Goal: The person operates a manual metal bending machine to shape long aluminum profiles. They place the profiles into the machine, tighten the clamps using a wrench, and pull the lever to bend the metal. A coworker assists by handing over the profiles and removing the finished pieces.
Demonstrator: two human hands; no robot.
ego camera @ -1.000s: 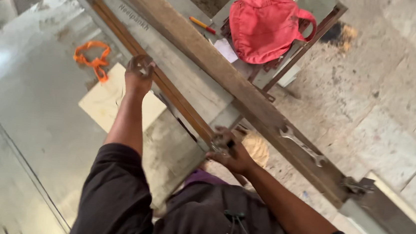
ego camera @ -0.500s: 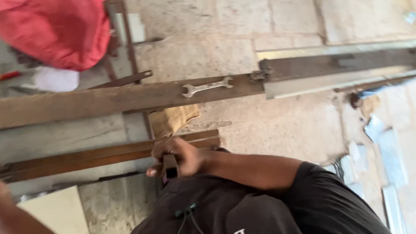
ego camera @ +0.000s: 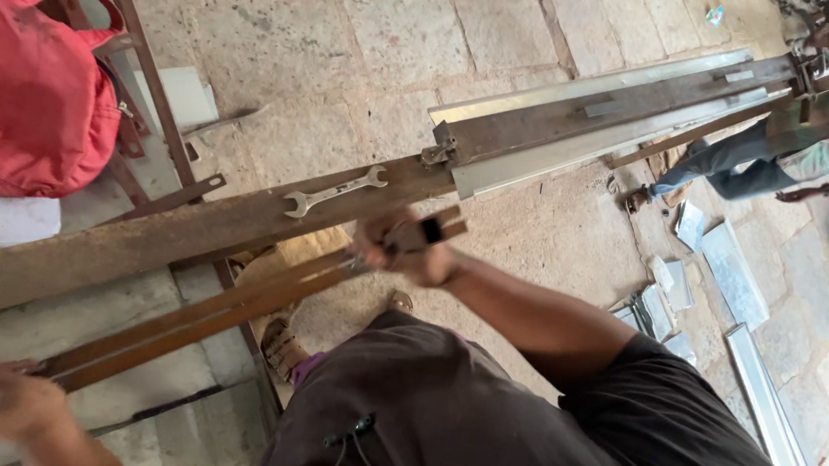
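A long rusty metal bar [ego camera: 229,302] runs from lower left up to the middle of the view. My right hand [ego camera: 411,255] grips its upper end, fingers wrapped around it. My left hand [ego camera: 5,402], blurred at the lower left, is closed on the same bar's lower end. Just beyond the bar lies a wider rusty beam [ego camera: 134,238] with a silver open-ended wrench [ego camera: 335,191] resting on top. My dark shirt fills the bottom of the view.
A red bag [ego camera: 27,94] hangs on a rusty frame [ego camera: 140,59] at upper left. A folded grey sheet-metal channel [ego camera: 595,114] continues the beam to the upper right, where another person [ego camera: 823,139] stands. Metal offcuts [ego camera: 720,280] lie on the stone floor at right.
The view has swung to the right, bringing the other person and the floor offcuts into sight. Both hands have stayed on the bar, whose right end now sits higher in view.
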